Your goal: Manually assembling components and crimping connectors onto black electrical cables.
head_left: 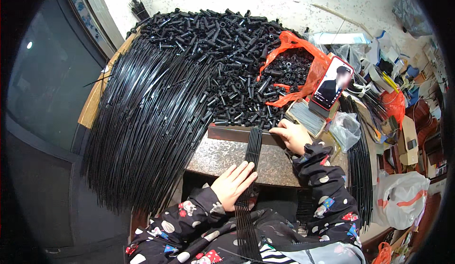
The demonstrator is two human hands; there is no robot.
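Observation:
A row of long thin black strips point(253, 156) runs from the low ledge in front of the pile down over my lap. My left hand point(233, 186) lies across these strips with its fingers stretched out and close together. At the ledge, just right of the strips' far ends, is my right hand point(295, 136). Its fingers are curled, with thumb and forefinger at the pile's front edge; what they hold, if anything, is too small to make out. Behind both hands rises a large heap of short black tubular pieces point(237, 60), each with a wider end.
A thick sheaf of black strips point(147, 122) hangs over the table's left side. Right of the heap are a red plastic bag point(303, 91) holding small black parts, a propped phone point(333, 83), a box of pale sticks point(307, 117) and a clear bag point(345, 130).

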